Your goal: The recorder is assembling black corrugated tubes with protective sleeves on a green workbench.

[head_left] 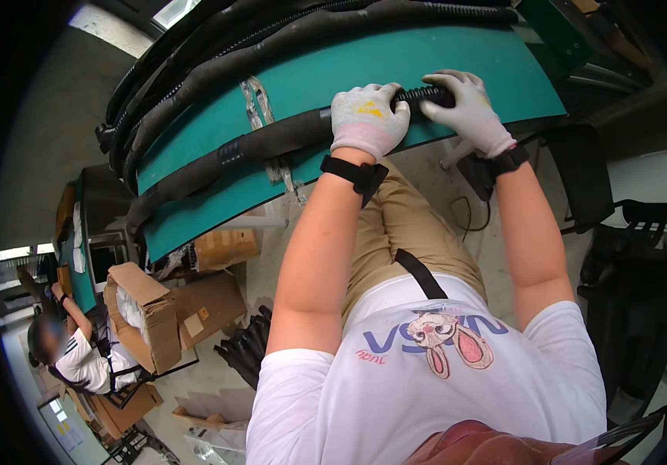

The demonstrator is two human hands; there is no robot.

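Observation:
Both hands wear pale work gloves and black wrist straps. A long black sleeved hose point(271, 141) runs along the near edge of a green-topped table and hangs over its left end. My left hand point(369, 118) is wrapped round the hose near its right end. A short ribbed stretch of black tube shows between my hands. My right hand point(464, 108) grips the black end piece point(439, 96) of that hose, its thumb toward me and its fingers on the far side.
Several more black hoses point(271, 50) lie along the far side of the green table point(457, 62). Clear plastic strips point(256, 105) cross the tabletop. An open cardboard box point(147, 318) stands at the lower left, near a seated person point(89, 353). A black chair point(577, 174) is at the right.

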